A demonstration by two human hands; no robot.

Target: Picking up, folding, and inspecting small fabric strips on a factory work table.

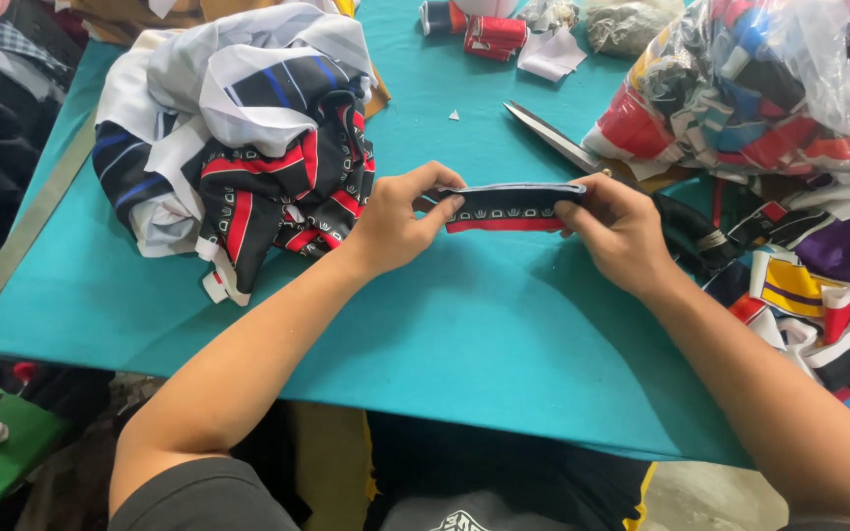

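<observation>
left hand (397,224): fingers closed, left end of strip pinched
right hand (622,231): fingers closed, right end pinched
strip (509,207): black-and-red, held level just above teal table (464,324)
scissors (561,143): lay far right
fabric pile (248,147): lay far left

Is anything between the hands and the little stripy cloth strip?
No. The left hand and right hand each pinch one end of the black, red-edged fabric strip directly, above the teal table. Nothing visible lies between them.
</observation>
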